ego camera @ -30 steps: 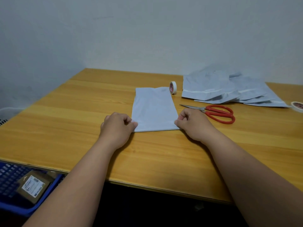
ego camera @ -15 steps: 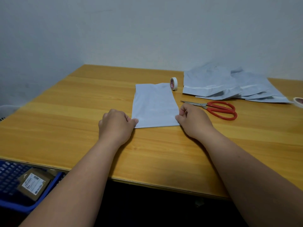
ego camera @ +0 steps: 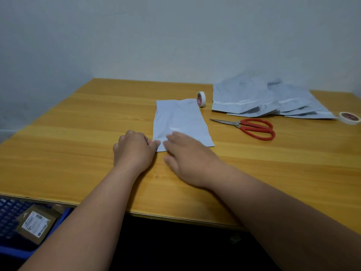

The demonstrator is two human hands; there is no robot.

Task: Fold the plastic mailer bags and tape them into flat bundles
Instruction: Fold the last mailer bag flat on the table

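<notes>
Both bare forearms are reaching away from the near edge and converging toward the middle. The left hand (ego camera: pixel 134 151) is lying knuckles up with fingers curled under, thumb pointing right. The right hand (ego camera: pixel 187 159) is lying palm down, fingers extended flat and blurred.

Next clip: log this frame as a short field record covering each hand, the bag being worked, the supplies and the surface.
left hand: fingers curled, pinching the near left corner of the folded bag
right hand: fingers straight, lying flat across the bag's near edge, blurred
folded bag: flat on the table, long side running away from the person
bag pile: far right, unfolded
scissors: red handles, closed, right of the folded bag
tape rolls: one on edge at the bag's far right corner; one flat at the right
table: wood
</notes>
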